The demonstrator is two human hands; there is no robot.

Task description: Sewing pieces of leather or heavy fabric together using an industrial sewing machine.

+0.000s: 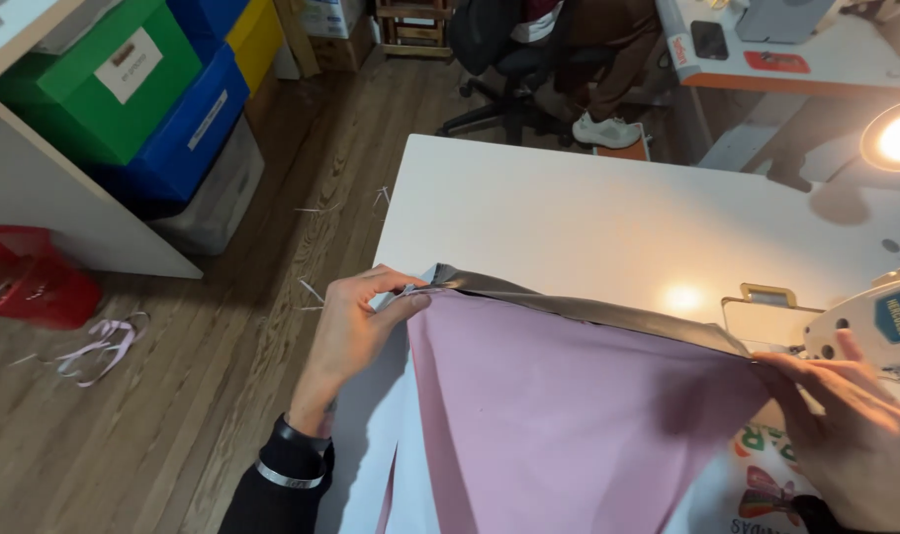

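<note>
Head view: both hands, left hand (356, 321) and right hand (851, 435), pinch shut on the pink fabric's (559, 415) grey edge (588, 309) beside the sewing machine (880, 326); it looks soft, light, best held there.

Both hands stretched apart, each pinched shut

The left hand (356, 326) reached forward from a dark sleeve, thumb and fingers pressed together at its tip. The right hand (851, 435) lay well apart at the right, palm down, fingers extended and gripping.
</note>
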